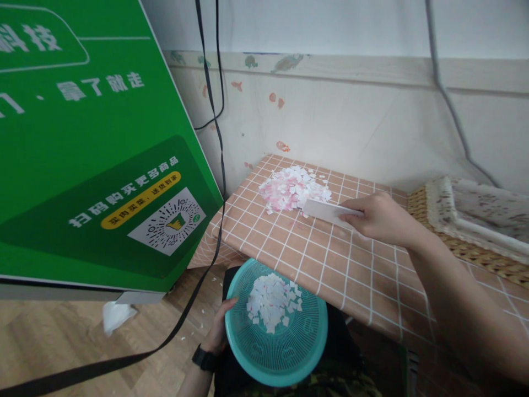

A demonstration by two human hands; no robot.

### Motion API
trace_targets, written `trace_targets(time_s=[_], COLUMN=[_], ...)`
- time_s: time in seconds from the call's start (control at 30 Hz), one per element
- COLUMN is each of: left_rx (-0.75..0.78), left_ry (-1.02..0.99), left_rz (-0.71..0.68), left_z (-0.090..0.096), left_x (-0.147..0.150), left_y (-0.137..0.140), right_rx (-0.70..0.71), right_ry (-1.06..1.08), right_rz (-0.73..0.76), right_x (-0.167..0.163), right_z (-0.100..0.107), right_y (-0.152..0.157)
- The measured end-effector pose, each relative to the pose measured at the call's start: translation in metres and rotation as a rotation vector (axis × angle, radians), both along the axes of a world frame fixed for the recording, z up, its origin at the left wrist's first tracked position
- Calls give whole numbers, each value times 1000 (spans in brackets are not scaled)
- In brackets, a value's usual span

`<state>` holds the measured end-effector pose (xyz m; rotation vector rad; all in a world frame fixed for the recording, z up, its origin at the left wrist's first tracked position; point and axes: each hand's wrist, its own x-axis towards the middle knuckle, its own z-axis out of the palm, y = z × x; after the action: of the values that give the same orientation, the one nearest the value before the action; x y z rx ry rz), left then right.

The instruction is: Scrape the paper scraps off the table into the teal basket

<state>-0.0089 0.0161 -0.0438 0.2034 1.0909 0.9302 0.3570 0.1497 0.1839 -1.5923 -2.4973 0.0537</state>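
Note:
My left hand (221, 322) grips the left rim of a teal plastic colander (308, 347), held below the table edge over my lap. Small white paper pieces (273, 300) lie heaped inside it. My right hand (374, 218) is closed on a flat white card-like strip (324, 210), fingers around its right end. The strip's far end touches or nearly touches the near edge of a pile of white and pink paper pieces (291, 188) on the table. I cannot make out what the strip is made of.
A tan checked cloth covers the table (285, 251) against the wall. At the right stands a lined wicker basket (438, 220). A large green cabinet (103, 132) fills the left, with a black cord (221, 149) hanging before it. A white bag (117, 316) lies on the floor.

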Motion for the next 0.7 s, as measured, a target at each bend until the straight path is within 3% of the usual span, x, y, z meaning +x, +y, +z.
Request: trace_targets(time_s=[0.3, 0.7], left_rx=[37, -3], left_ry=[27, 40], left_rz=[18, 13], left_z=[10, 9], left_x=[3, 2], left_y=[0, 1], right_rx=[-86, -184], right_ry=[30, 7], right_rz=[-14, 10], right_x=[1, 16], right_z=[9, 23], right_y=[-2, -6])
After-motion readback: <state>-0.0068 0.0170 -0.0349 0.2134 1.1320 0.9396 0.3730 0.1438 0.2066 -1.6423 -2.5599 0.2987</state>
